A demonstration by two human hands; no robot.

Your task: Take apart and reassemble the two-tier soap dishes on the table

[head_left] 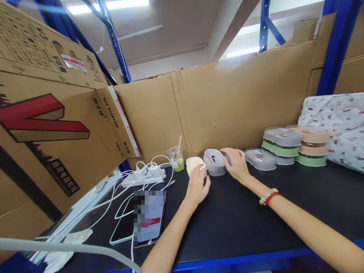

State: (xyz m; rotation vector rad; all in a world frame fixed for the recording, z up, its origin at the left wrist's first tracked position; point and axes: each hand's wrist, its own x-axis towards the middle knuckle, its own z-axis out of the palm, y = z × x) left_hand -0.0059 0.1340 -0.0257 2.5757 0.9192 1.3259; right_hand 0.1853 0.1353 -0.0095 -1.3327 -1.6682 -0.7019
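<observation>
My left hand (pixel 197 185) reaches to a small cream oval case (pixel 194 163), its loosely bent fingers apart and resting at the case's near edge. Right of that case sits a stack of grey oval cases (pixel 214 161), the top one with a dark slot in its middle. My right hand (pixel 238 166) is on the right side of this stack. Between its thumb and fingers a small dark patterned thing (pixel 228 159) shows, mostly hidden by the fingers. A clear-covered grey oval case (pixel 260 158) lies just right of my right hand.
Stacked grey, green and peach cases (pixel 281 142) stand at the right, before a patterned white cloth (pixel 338 129). Left are a cup with a straw (pixel 178 163), a power strip (pixel 145 178) with loose cables and two phone-like devices (pixel 150 216). Cardboard (pixel 216 102) walls the back.
</observation>
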